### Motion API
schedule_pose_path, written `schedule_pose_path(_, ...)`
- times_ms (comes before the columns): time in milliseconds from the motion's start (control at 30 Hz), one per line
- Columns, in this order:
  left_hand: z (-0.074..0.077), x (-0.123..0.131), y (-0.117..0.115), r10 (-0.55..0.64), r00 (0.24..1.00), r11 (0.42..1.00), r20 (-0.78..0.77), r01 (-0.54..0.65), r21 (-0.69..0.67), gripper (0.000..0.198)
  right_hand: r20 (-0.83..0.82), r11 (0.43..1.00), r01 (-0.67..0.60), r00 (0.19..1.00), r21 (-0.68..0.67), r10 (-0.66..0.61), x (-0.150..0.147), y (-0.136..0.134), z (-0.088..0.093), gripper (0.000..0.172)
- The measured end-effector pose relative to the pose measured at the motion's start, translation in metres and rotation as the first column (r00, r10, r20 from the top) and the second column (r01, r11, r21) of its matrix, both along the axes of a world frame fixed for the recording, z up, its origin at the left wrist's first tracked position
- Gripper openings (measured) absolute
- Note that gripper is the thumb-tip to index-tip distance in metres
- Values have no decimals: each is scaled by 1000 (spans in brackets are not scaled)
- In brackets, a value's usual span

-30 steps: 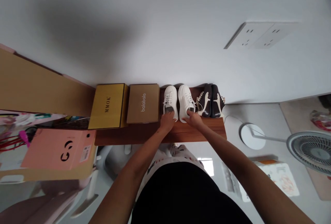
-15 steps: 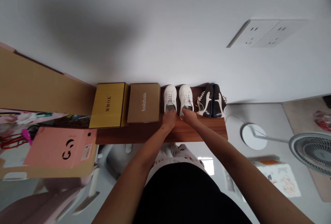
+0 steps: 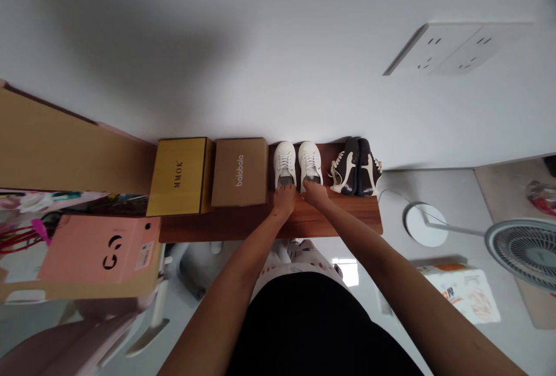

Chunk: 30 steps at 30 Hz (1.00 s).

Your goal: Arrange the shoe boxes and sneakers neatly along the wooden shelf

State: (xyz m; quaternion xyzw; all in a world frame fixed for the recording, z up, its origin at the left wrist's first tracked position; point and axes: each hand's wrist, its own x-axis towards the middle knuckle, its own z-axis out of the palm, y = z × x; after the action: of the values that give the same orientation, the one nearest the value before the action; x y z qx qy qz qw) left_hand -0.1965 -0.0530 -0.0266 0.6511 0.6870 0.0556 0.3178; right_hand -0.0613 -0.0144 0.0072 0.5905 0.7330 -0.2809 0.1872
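Two white lace-up sneakers stand side by side on a reddish-brown wooden shelf, toes towards the wall. My left hand grips the heel of the left white sneaker. At the heel of the right white sneaker, my right hand is closed with its fingers at the opening. A narrow gap separates the two sneakers. Just right of them lies a pair of dark brown and cream shoes, on their sides and pressed together. The fingertips of both hands are partly hidden inside the shoes.
Left of the sneakers stand a brown shoebox and a yellow box. A pink box lies on a desk at left. A white fan stands on the floor at right. Wall sockets are above.
The right white sneaker has shifted slightly left, towards the left one, with my right hand on it. The view has moved a little; the boxes and dark shoes look unmoved.
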Motion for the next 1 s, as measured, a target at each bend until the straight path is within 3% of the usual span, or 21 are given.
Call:
schedule_pose_path(200,-2,1,0,101,993,995,54,-100,-10,25,-9,1000,14,1000,-8,-14,-7,1,-4,23)
schedule_pose_path(433,7,2,-4,23,999,1000,-45,-22,12,28,-30,997,-2,1000,77,5,-11,-5,-6,24)
schedule_pose_path(533,16,5,-4,-5,995,998,-101,11,59,30,-76,985,-12,997,171,25,0,-14,-3,26)
schedule_pose_path(633,25,14,-4,-24,998,992,-64,32,119,32,-208,960,75,978,270,-18,29,-30,-3,31)
schedule_pose_path(700,27,27,-5,-88,996,986,12,85,142,31,-326,922,196,942,334,-82,59,-42,-6,34)
schedule_pose_path(767,23,48,-6,-174,977,976,127,153,158,31,-414,841,359,892,404,-182,96,-51,-12,36)
schedule_pose_path(900,6,99,-1,-200,927,978,316,168,127,40,-450,556,644,765,525,-461,167,-52,-30,57)
schedule_pose_path(933,1,111,2,-175,929,984,326,151,96,43,-433,519,675,737,524,-520,181,-48,-34,63)
schedule_pose_path(1000,-6,131,11,-126,942,992,312,123,30,49,-369,542,703,707,460,-603,204,-39,-43,66)
